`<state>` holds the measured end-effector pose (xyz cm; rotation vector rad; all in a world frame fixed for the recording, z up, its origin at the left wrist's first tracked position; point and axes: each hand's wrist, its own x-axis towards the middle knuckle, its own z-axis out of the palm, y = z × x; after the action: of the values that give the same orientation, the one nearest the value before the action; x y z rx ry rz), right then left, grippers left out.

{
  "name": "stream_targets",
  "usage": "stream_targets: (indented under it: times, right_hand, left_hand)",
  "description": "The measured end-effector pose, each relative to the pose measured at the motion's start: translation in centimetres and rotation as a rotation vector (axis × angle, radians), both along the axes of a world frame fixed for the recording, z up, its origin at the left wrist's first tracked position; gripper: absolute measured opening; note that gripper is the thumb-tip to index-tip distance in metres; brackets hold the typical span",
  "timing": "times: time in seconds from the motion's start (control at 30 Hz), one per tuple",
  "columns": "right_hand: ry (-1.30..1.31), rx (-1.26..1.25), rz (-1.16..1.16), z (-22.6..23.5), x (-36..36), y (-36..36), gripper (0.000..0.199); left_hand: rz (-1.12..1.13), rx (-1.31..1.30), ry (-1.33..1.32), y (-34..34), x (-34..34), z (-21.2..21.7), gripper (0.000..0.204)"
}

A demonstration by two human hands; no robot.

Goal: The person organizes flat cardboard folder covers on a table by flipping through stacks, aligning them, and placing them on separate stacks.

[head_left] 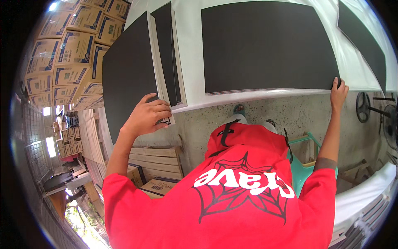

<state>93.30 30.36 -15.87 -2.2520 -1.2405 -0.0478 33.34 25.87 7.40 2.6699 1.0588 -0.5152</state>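
Note:
A large black rectangular board [269,47] lies on the white-covered table, its near edge showing thin layers. At its near right corner is my right hand [339,93], with the fingers closed over the corner. Farther left, another black board [128,74] reaches past the table's left end. My left hand [148,115] is bent around the near right corner of this board, fingers partly curled; the palm side is hidden. Just right of that hand, a narrower black piece with a pale edge [166,54] lies beside the board.
Another black board [362,41] lies at the table's [188,37] far right. Stacked cardboard boxes [76,47] rise at the left. A wooden pallet [155,161] and more boxes stand below the left hand. A green stool [304,172] and a black fan [387,124] are on the right.

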Motion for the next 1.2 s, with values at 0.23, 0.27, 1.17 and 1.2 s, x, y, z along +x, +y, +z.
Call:
stream_targets:
  times: [0.23,0.27,1.17,1.2]
  right_hand:
    - [-0.01,0.018,0.042,-0.2,0.7,-0.1,0.048]
    - [-0.014,0.015,0.042,-0.3,0.6,-0.1,0.048]
    - [0.004,0.09,-0.02,-0.9,0.0,0.0,0.047]
    - [0.02,0.093,-0.017,-0.8,0.0,0.0,0.048]
  left_hand:
    - [-0.044,0.041,-0.06,0.0,-0.7,-0.3,0.022]
    - [-0.054,0.056,-0.067,0.0,-0.8,-0.6,0.023]
    - [-0.048,-0.005,-0.179,0.3,-1.3,-0.9,0.021]
    - [-0.042,-0.006,-0.187,0.3,-1.3,-0.9,0.021]
